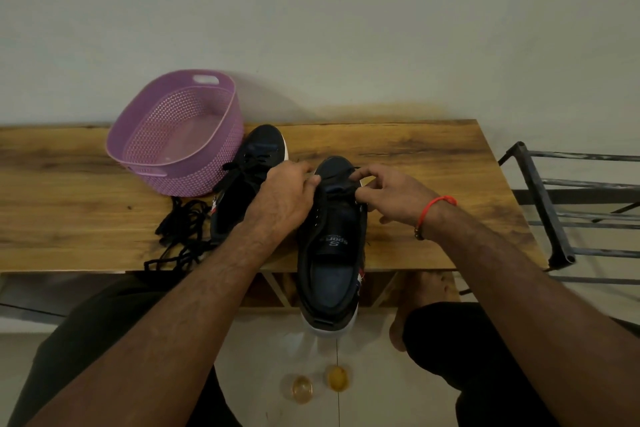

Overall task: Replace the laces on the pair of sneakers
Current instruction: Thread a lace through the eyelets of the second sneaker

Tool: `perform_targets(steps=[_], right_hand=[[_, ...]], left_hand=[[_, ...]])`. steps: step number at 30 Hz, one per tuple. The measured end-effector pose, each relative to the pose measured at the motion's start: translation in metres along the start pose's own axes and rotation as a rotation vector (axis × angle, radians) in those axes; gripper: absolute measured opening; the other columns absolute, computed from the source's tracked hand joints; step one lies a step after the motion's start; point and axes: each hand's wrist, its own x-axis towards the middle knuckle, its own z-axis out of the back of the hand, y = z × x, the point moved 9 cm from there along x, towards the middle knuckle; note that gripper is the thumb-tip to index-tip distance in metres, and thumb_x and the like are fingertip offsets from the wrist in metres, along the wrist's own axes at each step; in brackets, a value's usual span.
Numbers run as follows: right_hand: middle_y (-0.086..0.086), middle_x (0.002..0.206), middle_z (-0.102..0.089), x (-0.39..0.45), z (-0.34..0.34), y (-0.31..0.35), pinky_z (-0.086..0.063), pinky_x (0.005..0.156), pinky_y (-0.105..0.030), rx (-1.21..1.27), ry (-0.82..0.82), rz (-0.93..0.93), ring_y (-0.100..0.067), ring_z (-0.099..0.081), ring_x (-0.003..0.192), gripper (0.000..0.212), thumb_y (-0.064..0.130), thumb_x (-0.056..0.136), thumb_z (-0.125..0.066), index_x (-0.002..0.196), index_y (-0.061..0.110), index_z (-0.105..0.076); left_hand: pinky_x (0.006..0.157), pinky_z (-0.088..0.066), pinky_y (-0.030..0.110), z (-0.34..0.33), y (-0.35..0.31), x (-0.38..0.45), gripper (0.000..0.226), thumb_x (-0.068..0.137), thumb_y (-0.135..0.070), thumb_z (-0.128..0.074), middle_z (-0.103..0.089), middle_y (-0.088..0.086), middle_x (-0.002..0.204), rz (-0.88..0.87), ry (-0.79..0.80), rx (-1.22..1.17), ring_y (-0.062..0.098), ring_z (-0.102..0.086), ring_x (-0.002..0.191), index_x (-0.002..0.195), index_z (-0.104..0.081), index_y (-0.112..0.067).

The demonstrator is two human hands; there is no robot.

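Observation:
Two dark sneakers lie on the wooden table (415, 156). The right sneaker (330, 246) points away from me, its heel hanging over the table's front edge. My left hand (287, 198) and my right hand (388, 194) both pinch a black lace (337, 189) at the eyelets near its toe. The left sneaker (249, 166) lies behind my left hand, with a black lace threaded through its front eyelets. A loose pile of black laces (183, 232) sits at the table's front edge, left of the shoes.
A purple plastic basket (180, 139) stands at the back left of the table, touching the left sneaker. A black metal rack (561, 204) is to the right of the table. My knees and bare feet are below the table edge.

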Motion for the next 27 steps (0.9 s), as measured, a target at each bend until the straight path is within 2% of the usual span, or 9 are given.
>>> perform_targets(steps=[7, 10, 12, 15, 17, 19, 21, 24, 27], right_hand=[[0.000, 0.108, -0.064, -0.002, 0.000, -0.005, -0.058, 0.084, -0.045, 0.037, 0.022, -0.007, -0.019, -0.064, 0.099, 0.033, 0.027, 0.094, -0.061, 0.126, 0.030, -0.055], [0.000, 0.113, -0.061, -0.001, -0.001, -0.003, -0.057, 0.077, -0.037, 0.045, 0.014, 0.002, -0.014, -0.061, 0.098, 0.034, 0.027, 0.095, -0.060, 0.128, 0.030, -0.055], [0.001, 0.119, -0.058, 0.001, -0.004, 0.000, -0.047, 0.069, -0.025, 0.054, 0.017, 0.022, -0.010, -0.057, 0.098, 0.035, 0.026, 0.095, -0.060, 0.130, 0.029, -0.055], [-0.001, 0.123, -0.057, 0.003, -0.005, 0.001, -0.041, 0.068, -0.022, 0.040, 0.013, 0.034, -0.010, -0.055, 0.099, 0.036, 0.026, 0.095, -0.061, 0.131, 0.027, -0.054], [-0.003, 0.129, -0.054, 0.002, -0.003, 0.005, -0.044, 0.070, -0.021, -0.006, -0.030, 0.065, -0.011, -0.054, 0.102, 0.044, 0.025, 0.094, -0.063, 0.136, 0.027, -0.050], [-0.004, 0.143, -0.044, -0.002, 0.003, 0.019, -0.048, 0.095, -0.033, -0.131, -0.110, 0.192, -0.020, -0.046, 0.125, 0.061, 0.023, 0.092, -0.065, 0.147, 0.028, -0.039], [-0.003, 0.148, -0.043, -0.008, 0.000, 0.038, -0.035, 0.114, -0.044, -0.241, -0.120, 0.378, -0.022, -0.038, 0.137, 0.062, 0.019, 0.093, -0.064, 0.149, 0.027, -0.038], [-0.002, 0.122, -0.064, -0.006, 0.000, 0.039, -0.046, 0.100, -0.044, -0.196, -0.126, 0.400, -0.019, -0.056, 0.116, 0.028, 0.026, 0.100, -0.056, 0.127, 0.018, -0.062], [-0.008, 0.117, -0.059, 0.000, 0.030, 0.019, -0.047, 0.095, -0.039, -0.294, -0.395, 0.222, -0.024, -0.054, 0.110, 0.026, 0.033, 0.101, -0.052, 0.114, 0.019, -0.069]], left_hand=[[0.071, -0.041, 0.022, -0.003, 0.008, 0.001, 0.009, 0.096, -0.028, -0.067, -0.054, -0.009, 0.099, 0.115, -0.062, -0.012, 0.009, -0.053, 0.087, 0.088, -0.063, -0.026], [0.056, -0.039, 0.020, -0.017, 0.017, 0.002, 0.003, 0.095, -0.020, -0.066, -0.066, -0.006, 0.087, 0.297, 0.047, -0.521, 0.007, -0.055, 0.069, 0.097, -0.067, -0.021], [0.049, -0.037, 0.021, -0.025, 0.014, -0.003, 0.014, 0.096, -0.015, -0.060, -0.071, -0.005, 0.084, 0.391, 0.138, -0.871, 0.006, -0.049, 0.057, 0.106, -0.064, -0.022], [0.046, -0.033, 0.023, -0.011, 0.004, 0.001, 0.025, 0.095, -0.012, -0.054, -0.074, -0.004, 0.087, 0.322, 0.155, -1.144, 0.006, -0.043, 0.050, 0.117, -0.059, -0.021], [0.046, -0.032, 0.024, 0.001, -0.004, 0.005, 0.021, 0.097, -0.018, -0.052, -0.075, -0.002, 0.095, 0.215, 0.140, -1.090, 0.007, -0.042, 0.051, 0.116, -0.061, -0.020], [0.046, -0.031, 0.024, 0.004, -0.015, 0.004, 0.016, 0.101, -0.023, -0.049, -0.075, 0.001, 0.099, 0.107, 0.180, -0.968, 0.009, -0.042, 0.051, 0.109, -0.063, -0.020], [0.045, -0.032, 0.021, 0.000, -0.028, -0.002, 0.017, 0.104, -0.026, -0.050, -0.074, -0.001, 0.090, 0.011, 0.240, -0.861, 0.010, -0.044, 0.051, 0.104, -0.066, -0.021], [0.045, -0.037, 0.016, 0.001, -0.033, -0.005, 0.017, 0.105, -0.024, -0.051, -0.072, -0.006, 0.080, -0.030, 0.198, -0.771, 0.007, -0.049, 0.051, 0.106, -0.067, -0.020], [0.051, -0.044, 0.012, 0.010, -0.023, 0.001, 0.012, 0.102, -0.018, -0.056, -0.072, -0.002, 0.098, -0.025, 0.053, -0.622, -0.003, -0.057, 0.058, 0.108, -0.066, -0.021]])
